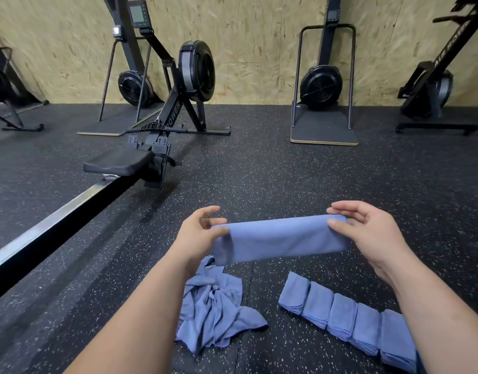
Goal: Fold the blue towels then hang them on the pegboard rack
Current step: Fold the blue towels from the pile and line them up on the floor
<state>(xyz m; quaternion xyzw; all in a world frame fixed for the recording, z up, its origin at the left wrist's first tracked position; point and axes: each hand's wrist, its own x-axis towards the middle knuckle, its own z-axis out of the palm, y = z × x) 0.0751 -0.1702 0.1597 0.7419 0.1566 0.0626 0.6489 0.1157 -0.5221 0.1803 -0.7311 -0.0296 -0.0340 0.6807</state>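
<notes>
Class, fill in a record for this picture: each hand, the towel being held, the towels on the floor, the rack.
held towel: long folded strip, stretched above floor
left hand: pinches its left end
right hand: pinches its right end
crumpled pile: unfolded, on floor near left forearm
folded row: five visible, side by side on floor
pegboard rack: not in view

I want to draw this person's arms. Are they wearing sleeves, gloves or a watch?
No. The left forearm and right forearm are bare, with no sleeve in view. The left hand and right hand have no gloves, and no watch, bracelet or ring shows.
</notes>
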